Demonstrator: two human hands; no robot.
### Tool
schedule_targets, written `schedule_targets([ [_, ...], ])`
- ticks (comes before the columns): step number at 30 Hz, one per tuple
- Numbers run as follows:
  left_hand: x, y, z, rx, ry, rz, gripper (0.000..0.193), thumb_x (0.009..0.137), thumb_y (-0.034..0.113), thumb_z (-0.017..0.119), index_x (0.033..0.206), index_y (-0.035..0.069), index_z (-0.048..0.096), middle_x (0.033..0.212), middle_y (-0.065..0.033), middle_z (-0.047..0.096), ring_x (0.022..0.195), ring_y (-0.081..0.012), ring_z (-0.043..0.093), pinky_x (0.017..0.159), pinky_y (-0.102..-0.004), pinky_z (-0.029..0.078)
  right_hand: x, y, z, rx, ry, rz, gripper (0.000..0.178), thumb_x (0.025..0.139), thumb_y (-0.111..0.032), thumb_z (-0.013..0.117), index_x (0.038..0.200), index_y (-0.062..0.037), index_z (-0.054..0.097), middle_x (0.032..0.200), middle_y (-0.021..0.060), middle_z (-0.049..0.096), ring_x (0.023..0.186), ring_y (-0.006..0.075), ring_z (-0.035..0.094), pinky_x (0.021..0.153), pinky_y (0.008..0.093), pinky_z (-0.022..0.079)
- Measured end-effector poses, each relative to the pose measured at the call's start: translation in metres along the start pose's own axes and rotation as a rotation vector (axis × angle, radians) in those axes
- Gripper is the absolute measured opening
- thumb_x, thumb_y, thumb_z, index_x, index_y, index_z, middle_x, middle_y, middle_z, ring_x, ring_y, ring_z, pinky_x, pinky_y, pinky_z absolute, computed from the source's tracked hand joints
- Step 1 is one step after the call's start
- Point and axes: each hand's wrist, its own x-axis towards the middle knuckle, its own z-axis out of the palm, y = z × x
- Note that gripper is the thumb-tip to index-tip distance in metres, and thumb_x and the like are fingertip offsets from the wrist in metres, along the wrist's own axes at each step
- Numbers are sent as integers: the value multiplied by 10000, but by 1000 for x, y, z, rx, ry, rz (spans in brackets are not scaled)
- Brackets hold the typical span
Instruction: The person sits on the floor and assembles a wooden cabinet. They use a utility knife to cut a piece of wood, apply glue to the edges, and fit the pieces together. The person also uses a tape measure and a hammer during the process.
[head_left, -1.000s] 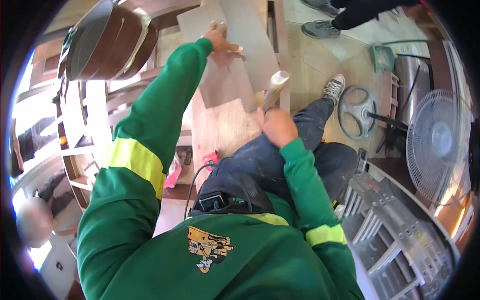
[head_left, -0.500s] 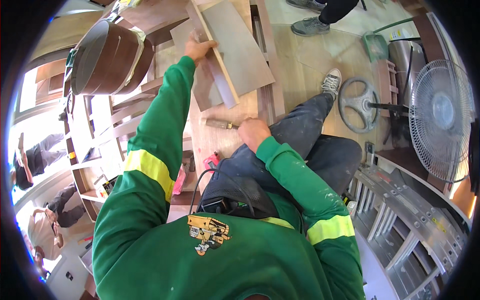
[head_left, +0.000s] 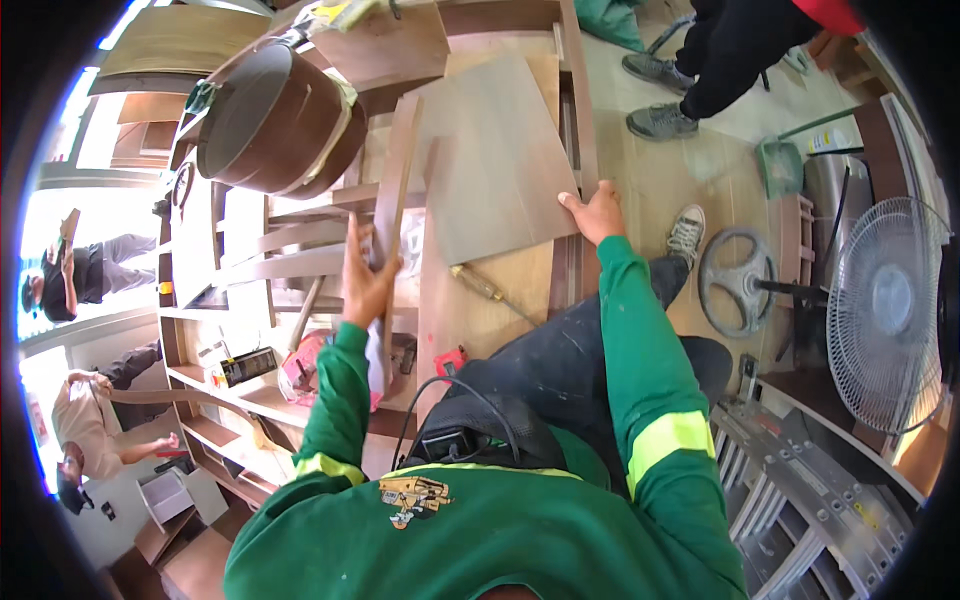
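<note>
My left hand is around a long narrow wooden strip, thumb on one side and fingers on the other. The strip slants past the left edge of the plywood-topped bench. A flat grey-brown board lies on the bench. At its near right corner my right hand grips the edge, thumb on top; the fingertips are partly hidden. Just below the board rests a hand tool with a wooden handle and a thin metal shank, its tip by my thigh. A small red tool sits near my waist.
A big brown drum-like form stands left on open wooden framing. A steering wheel, a fan and a metal ladder are at right. A person's shoes stand beyond; other people are at far left.
My left hand has brought the strip off the board, left and toward me. My right hand has let go of the tool's shank and moved up to the board's corner. The view has shifted.
</note>
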Motion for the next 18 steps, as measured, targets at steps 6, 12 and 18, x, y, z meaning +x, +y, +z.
schedule_targets([
  [6,-24,-11,16,-43,71,-171,1035,737,48,792,1588,77,204,1310,-175,544,1121,-303,524,958,-391,451,43,-1,-20,53,-371,56,748,742,-403,817,1241,80,540,1272,292,598,1181,430,586,1004,466,481],
  [12,17,-64,38,99,130,-52,1054,705,87,778,1578,51,188,1274,-237,535,1192,-421,493,1043,-499,381,-11,-56,21,-135,-8,-69,825,732,-331,835,1347,60,447,1208,264,647,1120,410,631,977,425,507],
  [18,45,-39,59,106,75,-50,1052,717,108,780,1579,38,181,1321,-250,526,1266,-403,484,1084,-478,373,12,-29,-7,665,-174,108,423,767,-262,797,998,54,637,856,158,680,811,257,666,761,354,525],
])
